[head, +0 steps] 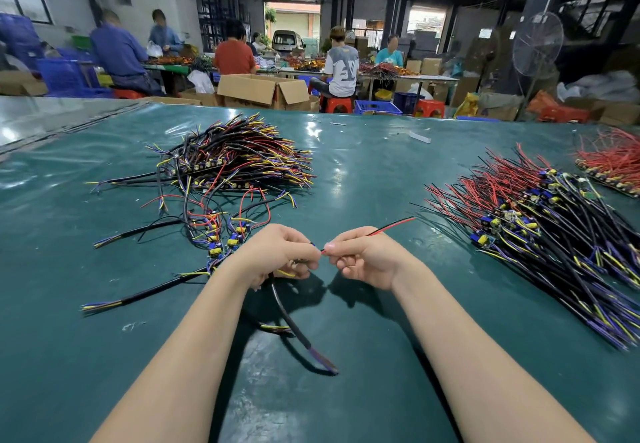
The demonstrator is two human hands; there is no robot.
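Just above the dark green plastic-covered bench (363, 172), close to the body: left hand (277, 255) clamped round a black sheathed cable (294, 325), right hand (363, 257) pinching its thin red-and-black lead pair (394, 226), pulled taut, likely for straightening.

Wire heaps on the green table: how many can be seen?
3. The left heap lies beyond the left hand, the right heap at the right, the red heap at the far right edge, partly cut off. Loose pieces also lie by the left hand.
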